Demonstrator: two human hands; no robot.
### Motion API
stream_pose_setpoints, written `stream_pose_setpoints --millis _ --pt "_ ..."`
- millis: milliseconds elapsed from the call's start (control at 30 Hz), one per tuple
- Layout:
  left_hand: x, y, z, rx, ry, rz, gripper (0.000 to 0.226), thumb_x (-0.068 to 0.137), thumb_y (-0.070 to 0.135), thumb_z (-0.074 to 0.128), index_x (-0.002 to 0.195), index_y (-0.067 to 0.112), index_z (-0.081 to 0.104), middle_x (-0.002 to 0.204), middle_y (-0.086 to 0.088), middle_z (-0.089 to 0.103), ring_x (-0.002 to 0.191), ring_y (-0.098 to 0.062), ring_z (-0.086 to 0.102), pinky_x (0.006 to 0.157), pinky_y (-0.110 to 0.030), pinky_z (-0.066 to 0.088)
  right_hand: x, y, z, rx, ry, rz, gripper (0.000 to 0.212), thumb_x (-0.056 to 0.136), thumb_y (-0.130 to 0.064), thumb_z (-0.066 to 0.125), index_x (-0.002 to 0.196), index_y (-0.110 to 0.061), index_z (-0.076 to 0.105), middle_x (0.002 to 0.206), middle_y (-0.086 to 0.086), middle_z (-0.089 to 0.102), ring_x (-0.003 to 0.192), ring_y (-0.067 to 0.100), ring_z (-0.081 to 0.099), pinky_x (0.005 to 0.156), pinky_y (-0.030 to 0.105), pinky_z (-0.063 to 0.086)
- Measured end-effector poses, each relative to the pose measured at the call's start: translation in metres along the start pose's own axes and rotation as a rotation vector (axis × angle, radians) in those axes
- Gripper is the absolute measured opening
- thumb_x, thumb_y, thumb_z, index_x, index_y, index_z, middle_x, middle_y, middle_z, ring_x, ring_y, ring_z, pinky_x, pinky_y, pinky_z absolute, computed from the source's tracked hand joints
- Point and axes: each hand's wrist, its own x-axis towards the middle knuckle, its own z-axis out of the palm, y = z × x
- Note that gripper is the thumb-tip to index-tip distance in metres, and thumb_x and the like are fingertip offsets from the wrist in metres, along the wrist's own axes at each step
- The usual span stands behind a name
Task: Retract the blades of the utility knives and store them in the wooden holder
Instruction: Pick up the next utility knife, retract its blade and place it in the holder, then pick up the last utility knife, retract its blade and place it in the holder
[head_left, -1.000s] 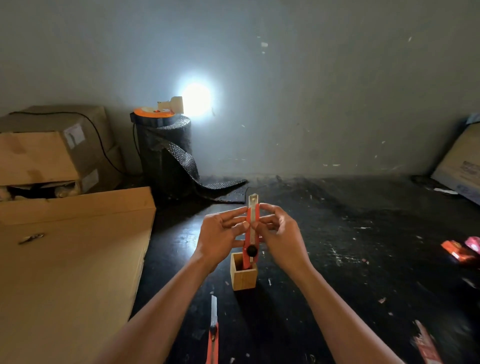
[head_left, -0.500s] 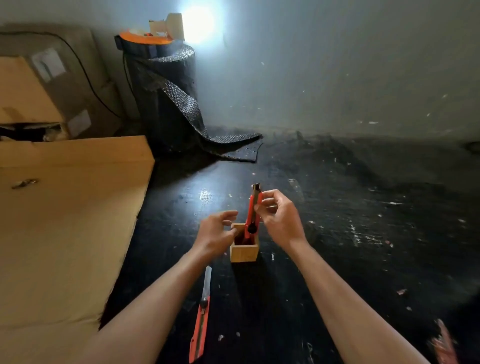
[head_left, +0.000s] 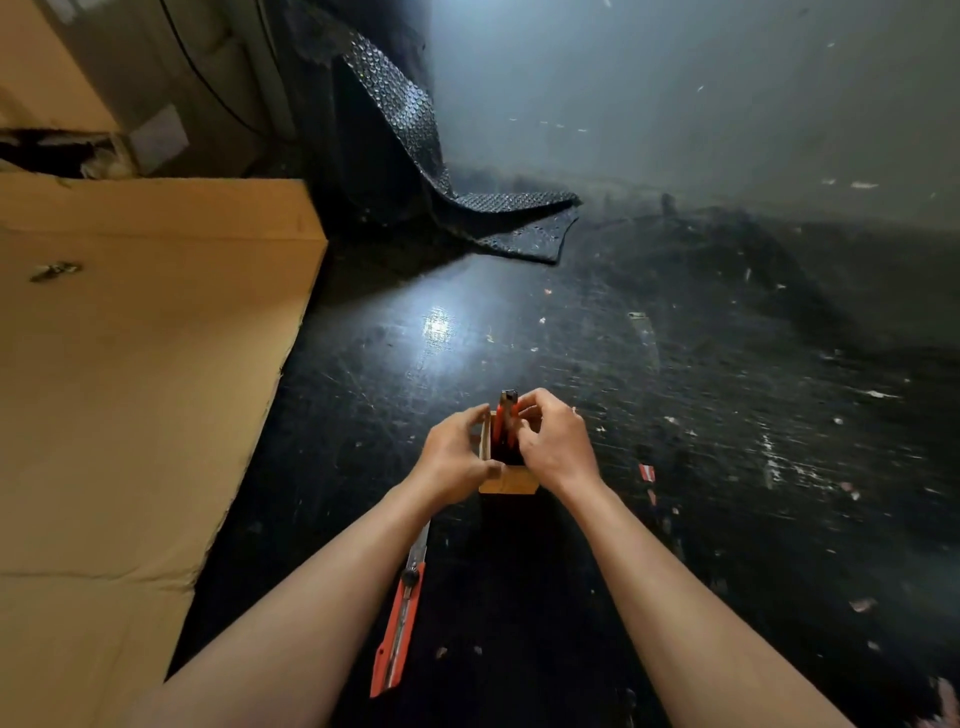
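A small square wooden holder (head_left: 511, 484) stands on the black floor between my hands. An orange utility knife (head_left: 505, 415) stands upright inside it, its dark top end sticking out. My right hand (head_left: 556, 444) pinches the top of that knife from the right. My left hand (head_left: 454, 457) wraps the holder's left side. A second orange utility knife (head_left: 401, 618) lies on the floor below my left forearm, its silver blade extended toward the holder.
A large flat cardboard sheet (head_left: 130, 389) covers the floor on the left. A black bubble-wrap roll (head_left: 415, 150) trails a loose end at the back. Cardboard boxes (head_left: 104, 78) stand at the top left. A grey wall (head_left: 701, 93) is behind. Small scraps litter the floor on the right.
The knife went from held high in both hands down into the holder. My left hand moved off the knife onto the holder's side. The camera tilted downward.
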Motion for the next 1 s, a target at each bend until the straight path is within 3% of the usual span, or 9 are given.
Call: stream_pose_setpoints --millis 67,100,167,233,300,533,667,800,1000 --pt "0.001 -0.002 0.0 -0.021 -0.012 -0.007 0.094 0.069 0.008 0.091 0.152 0.015 0.047 0.142 -0.004 0.063 0.121 -0.014 0.063 0.079 -0.003 0.048 0.003 0.004 0.005 -0.028 -0.006 0.015 0.005 0.096 -0.018 0.064 0.1 -0.02 0.066 0.095 -0.001 0.072 0.087 0.016 0.068 0.069 0.025 0.053" --pt "0.001 -0.003 0.0 -0.034 -0.012 -0.005 0.094 0.07 0.006 0.09 0.153 0.015 0.046 0.142 -0.004 0.063 0.119 -0.013 0.063 0.068 0.003 0.045 0.004 0.005 0.007 -0.032 -0.004 0.025 0.007 0.096 -0.016 0.062 0.1 -0.02 0.067 0.097 0.001 0.073 0.088 0.017 0.068 0.071 0.027 0.054" --pt "0.0 -0.002 -0.001 -0.053 -0.012 0.0 0.094 0.071 0.005 0.089 0.154 0.014 0.045 0.144 -0.003 0.062 0.121 -0.014 0.063 0.062 0.006 0.043 0.004 0.005 0.009 -0.018 0.007 0.033 0.009 0.097 -0.016 0.06 0.101 -0.019 0.068 0.099 0.003 0.075 0.088 0.016 0.069 0.07 0.024 0.051" --pt "0.0 -0.002 0.0 -0.062 -0.017 0.009 0.094 0.072 0.006 0.088 0.154 0.017 0.044 0.145 -0.002 0.061 0.125 -0.015 0.063 0.072 0.001 0.044 0.003 0.004 0.009 -0.005 0.026 0.03 0.012 0.098 -0.017 0.059 0.105 -0.017 0.069 0.1 0.003 0.075 0.09 0.016 0.069 0.07 0.02 0.049" --pt "-0.001 -0.001 0.001 -0.081 -0.022 0.014 0.094 0.073 0.006 0.088 0.155 0.019 0.044 0.146 -0.001 0.061 0.126 -0.015 0.063 0.084 -0.012 0.046 0.001 0.002 0.007 -0.004 0.045 0.018 0.015 0.098 -0.017 0.06 0.108 -0.015 0.07 0.102 0.004 0.076 0.093 0.017 0.071 0.072 0.02 0.049" --pt "-0.015 -0.007 -0.001 -0.059 0.041 0.028 0.089 0.078 0.013 0.088 0.155 0.016 0.043 0.151 -0.005 0.056 0.133 -0.022 0.058 0.105 -0.037 0.053 -0.026 -0.006 -0.005 -0.049 0.079 -0.033 0.019 0.096 -0.016 0.062 0.115 -0.015 0.067 0.107 0.006 0.075 0.098 0.02 0.07 0.081 0.029 0.056" --pt "-0.04 -0.019 -0.008 -0.027 0.096 0.047 0.081 0.081 0.013 0.085 0.153 0.013 0.046 0.151 -0.006 0.056 0.128 -0.016 0.06 0.102 -0.024 0.046 -0.05 -0.009 0.0 -0.073 0.066 -0.027 0.018 0.095 -0.02 0.064 0.113 -0.019 0.067 0.105 0.002 0.074 0.095 0.018 0.07 0.083 0.035 0.059" --pt "-0.073 -0.042 -0.013 0.008 0.109 0.032 0.076 0.083 0.012 0.083 0.151 0.014 0.049 0.146 -0.007 0.06 0.13 -0.02 0.06 0.11 -0.035 0.05 -0.082 -0.01 0.018 -0.052 -0.018 0.004 0.021 0.095 -0.022 0.064 0.116 -0.021 0.067 0.109 -0.002 0.073 0.098 0.015 0.069 0.087 0.035 0.058" --pt "-0.12 -0.085 -0.015 0.072 0.104 -0.05 0.067 0.083 0.008 0.082 0.144 0.014 0.056 0.134 -0.007 0.066 0.12 -0.019 0.065 0.099 -0.026 0.053 -0.133 -0.006 0.065 -0.083 -0.152 0.106 0.029 0.094 -0.026 0.066 0.123 -0.022 0.064 0.113 -0.002 0.071 0.103 0.014 0.067 0.088 0.037 0.058"
